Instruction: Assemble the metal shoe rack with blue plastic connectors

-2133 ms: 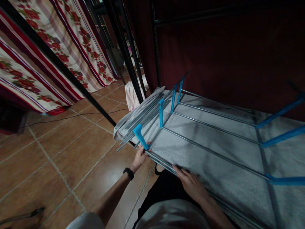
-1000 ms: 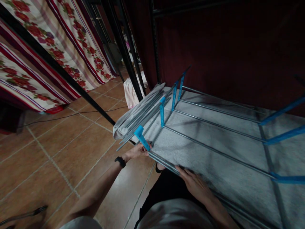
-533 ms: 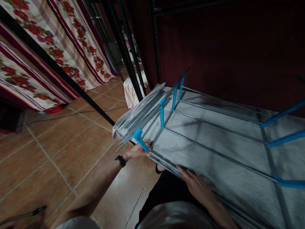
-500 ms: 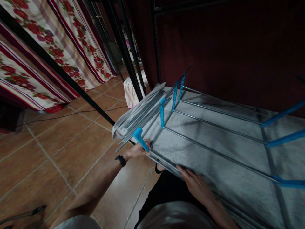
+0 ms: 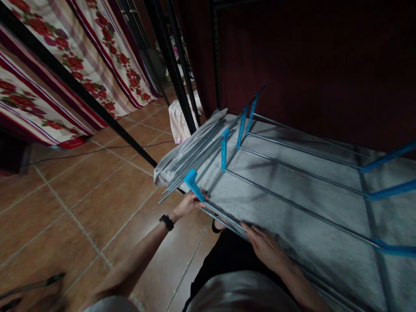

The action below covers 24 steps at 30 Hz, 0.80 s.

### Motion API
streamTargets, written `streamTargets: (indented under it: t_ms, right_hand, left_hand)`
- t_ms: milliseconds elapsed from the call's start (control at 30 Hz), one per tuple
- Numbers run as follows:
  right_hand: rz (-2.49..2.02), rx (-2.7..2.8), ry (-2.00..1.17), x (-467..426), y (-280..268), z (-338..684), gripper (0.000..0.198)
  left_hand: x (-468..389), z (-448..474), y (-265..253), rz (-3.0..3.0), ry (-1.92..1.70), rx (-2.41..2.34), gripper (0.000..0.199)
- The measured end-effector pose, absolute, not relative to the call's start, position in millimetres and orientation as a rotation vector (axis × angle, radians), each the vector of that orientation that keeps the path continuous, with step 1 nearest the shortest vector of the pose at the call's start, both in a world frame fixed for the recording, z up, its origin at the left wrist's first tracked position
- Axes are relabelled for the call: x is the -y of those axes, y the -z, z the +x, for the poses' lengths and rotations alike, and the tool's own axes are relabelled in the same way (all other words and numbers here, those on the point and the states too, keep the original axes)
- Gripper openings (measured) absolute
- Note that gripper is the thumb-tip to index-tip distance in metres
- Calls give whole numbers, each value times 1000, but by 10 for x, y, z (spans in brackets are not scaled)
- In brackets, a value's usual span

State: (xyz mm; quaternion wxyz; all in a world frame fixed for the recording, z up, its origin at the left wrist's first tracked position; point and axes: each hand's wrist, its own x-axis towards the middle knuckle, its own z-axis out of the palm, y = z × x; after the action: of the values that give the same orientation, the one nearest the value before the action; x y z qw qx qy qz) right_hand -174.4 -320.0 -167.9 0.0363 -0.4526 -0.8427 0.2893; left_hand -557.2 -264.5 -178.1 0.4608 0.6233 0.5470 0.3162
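Observation:
A rack frame of thin metal tubes and blue plastic connectors lies on a grey blanket (image 5: pixel 292 216). My left hand (image 5: pixel 191 203) is closed at the near corner, around the base of a blue plastic connector (image 5: pixel 195 186) where it meets the front metal tube (image 5: pixel 224 215). Further right along that tube is my right hand (image 5: pixel 264 245), its fingers curled over it; the thumb is hidden. More blue connectors (image 5: pixel 224 151) stand up along the left end, joined by tubes to blue connectors (image 5: pixel 394 190) at the right end.
A bundle of loose grey tubes (image 5: pixel 191 156) lies on the blanket's left end. Black metal posts (image 5: pixel 170 60) rise beyond it. A dark red panel (image 5: pixel 292 65) stands behind. A cable (image 5: pixel 97 151) crosses the tiled floor before a floral curtain (image 5: pixel 74 65).
The view has shifted slightly. Both hands keep their places on the frame, and nothing has been taken hold of or let go.

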Motion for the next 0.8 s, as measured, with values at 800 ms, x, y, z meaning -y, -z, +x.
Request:
streamTargets:
  t_ms: [800]
  right_hand:
    - [-1309,2581,-931,3125,1737,-1780,51]
  left_hand:
    - [2698,-5435,1603,1606,-743,-1498,40]
